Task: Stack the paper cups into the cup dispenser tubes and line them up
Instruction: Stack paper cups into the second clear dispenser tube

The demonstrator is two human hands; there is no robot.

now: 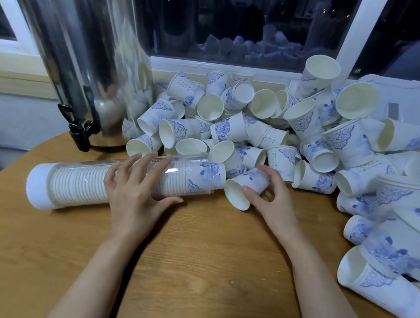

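Note:
A clear cup dispenser tube (78, 182) with a white end cap lies on its side on the round wooden table (194, 260). It is packed with nested white-and-blue paper cups, the last ones sticking out of its right end. My left hand (134, 190) grips the tube around its middle, fingers over the top and thumb below. My right hand (272, 198) holds a single paper cup (244, 190) lying on its side just right of the tube's open end, its mouth facing toward me and left. A big pile of loose paper cups (258, 127) lies behind and to the right.
A shiny steel drinks urn (85, 57) with a black tap stands at the back left by the window. More cups and short stacks (394, 253) crowd the table's right edge. A white lidded box (399, 100) sits at the back right. Bare wood lies in front of my hands.

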